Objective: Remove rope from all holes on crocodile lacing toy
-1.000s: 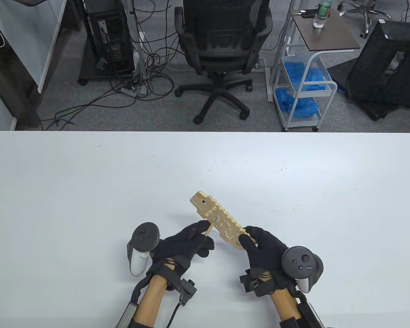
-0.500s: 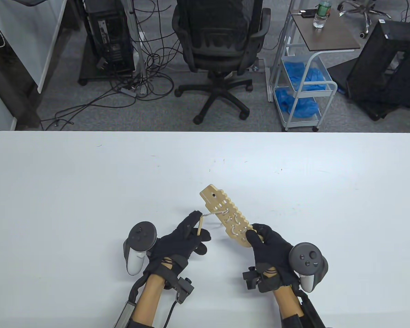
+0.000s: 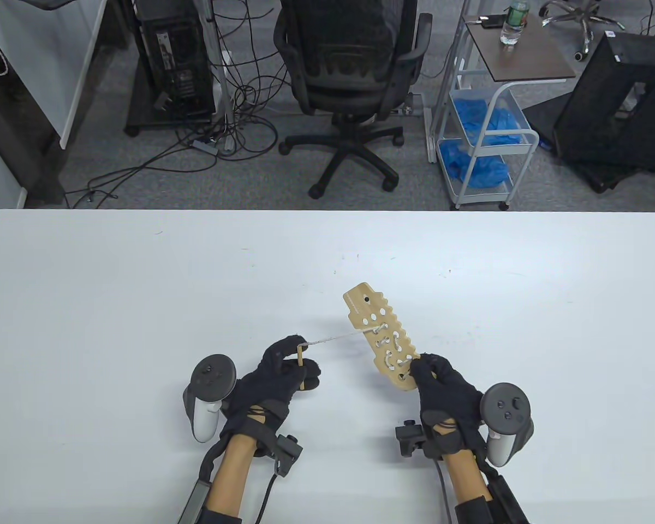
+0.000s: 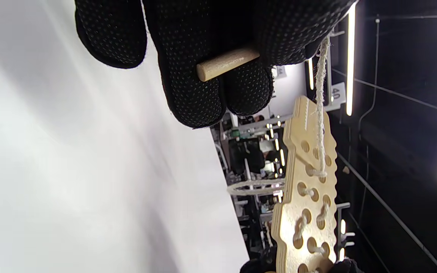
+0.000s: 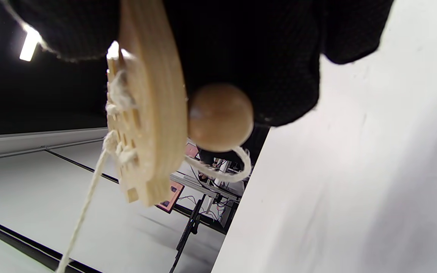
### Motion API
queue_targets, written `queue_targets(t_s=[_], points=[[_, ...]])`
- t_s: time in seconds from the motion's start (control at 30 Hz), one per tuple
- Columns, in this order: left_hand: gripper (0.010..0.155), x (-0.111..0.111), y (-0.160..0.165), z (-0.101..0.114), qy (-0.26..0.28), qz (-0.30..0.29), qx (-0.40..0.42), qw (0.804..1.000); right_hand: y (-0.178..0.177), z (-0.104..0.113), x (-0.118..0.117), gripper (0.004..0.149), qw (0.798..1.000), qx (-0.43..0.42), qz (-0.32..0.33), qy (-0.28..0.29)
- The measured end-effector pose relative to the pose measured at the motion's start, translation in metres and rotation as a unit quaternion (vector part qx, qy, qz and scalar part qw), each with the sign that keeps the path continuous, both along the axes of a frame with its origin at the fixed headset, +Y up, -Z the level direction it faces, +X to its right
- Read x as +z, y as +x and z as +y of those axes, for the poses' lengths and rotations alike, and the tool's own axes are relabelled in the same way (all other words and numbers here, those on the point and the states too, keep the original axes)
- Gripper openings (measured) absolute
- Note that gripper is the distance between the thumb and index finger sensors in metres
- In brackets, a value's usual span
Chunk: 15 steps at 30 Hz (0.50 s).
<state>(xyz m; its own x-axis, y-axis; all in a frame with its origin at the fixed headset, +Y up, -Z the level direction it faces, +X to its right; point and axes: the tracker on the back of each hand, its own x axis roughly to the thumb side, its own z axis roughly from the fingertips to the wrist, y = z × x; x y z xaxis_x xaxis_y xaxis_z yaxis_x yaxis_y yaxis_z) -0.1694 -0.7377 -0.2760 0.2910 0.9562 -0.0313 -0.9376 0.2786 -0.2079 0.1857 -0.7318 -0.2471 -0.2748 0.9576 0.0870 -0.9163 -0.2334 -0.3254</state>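
The wooden crocodile lacing toy (image 3: 385, 337) is held above the table, its near end gripped by my right hand (image 3: 439, 385). White rope (image 3: 335, 338) is laced through several of its holes and runs taut to the left. My left hand (image 3: 289, 365) pinches the wooden needle peg (image 3: 301, 365) at the rope's end. The left wrist view shows the peg (image 4: 226, 63) between my fingers and the rope (image 4: 320, 94) leading to the toy (image 4: 309, 193). The right wrist view shows the toy's edge (image 5: 150, 113), a wooden bead (image 5: 220, 117) behind it and a rope loop (image 5: 222, 170).
The white table (image 3: 142, 305) spreads wide around both hands. An office chair (image 3: 349, 82) and a cart (image 3: 486, 131) with blue items stand on the floor beyond the far edge.
My left hand has drawn the peg away to the left, pulling the rope out taut from the toy. My right hand has moved right and turned the toy more upright.
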Motion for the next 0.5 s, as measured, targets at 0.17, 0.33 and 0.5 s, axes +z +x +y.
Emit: queue_targets(t_s=[0.17,0.33,0.5], points=[[0.050,0.000,-0.008,-0.001,0.002,0.032,0.001,0.999,0.005,-0.002,-0.001,0.044,1.000,-0.015,-0.009,-0.007],[0.047,0.000,-0.014,0.000,0.003,0.050,-0.016,0.999,0.010,-0.004,-0.001,0.044,0.999,-0.032,-0.019,-0.016],[0.046,0.003,-0.019,0.006,0.030,0.090,-0.069,0.993,0.015,-0.007,-0.001,0.044,0.997,-0.059,-0.034,-0.022]])
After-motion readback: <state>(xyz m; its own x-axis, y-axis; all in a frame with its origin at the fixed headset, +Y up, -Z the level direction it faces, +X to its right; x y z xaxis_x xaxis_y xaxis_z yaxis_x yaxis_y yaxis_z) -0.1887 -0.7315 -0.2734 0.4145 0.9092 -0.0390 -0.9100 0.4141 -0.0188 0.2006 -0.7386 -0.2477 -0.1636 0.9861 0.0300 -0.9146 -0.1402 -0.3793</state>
